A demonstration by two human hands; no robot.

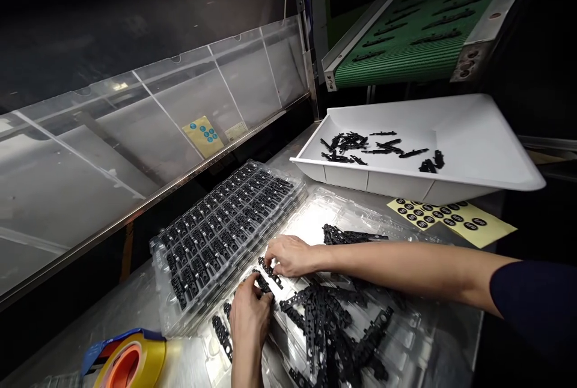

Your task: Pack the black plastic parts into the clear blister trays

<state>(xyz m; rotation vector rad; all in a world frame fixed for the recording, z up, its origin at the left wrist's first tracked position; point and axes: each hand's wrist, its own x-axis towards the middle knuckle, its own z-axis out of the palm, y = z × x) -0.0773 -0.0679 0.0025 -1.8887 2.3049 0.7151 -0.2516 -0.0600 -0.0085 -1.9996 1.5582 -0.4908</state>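
My left hand point(250, 311), fingers curled, grips a black plastic part point(262, 283) low over a clear plastic tray point(318, 211). Just beyond it, my right hand point(291, 255) has its fingertips closed on another slim black plastic part point(273, 275). More such parts lie in a row near my left hand, one of them a dark strip point(222, 338) at the tray's near end. A loose heap of black parts point(327, 328) covers the tray to the right of my hands, and a smaller pile point(347, 235) sits behind my right forearm.
Left of my hands, stacked clear trays point(164, 319) hold rows of black parts. A white bin point(478, 136) with loose parts stands under a green conveyor belt point(396, 66). Sticker sheets point(489, 233) lie beside it. Yellow tape point(155, 361) rests at front left. A clear panel point(175, 97) borders the left.
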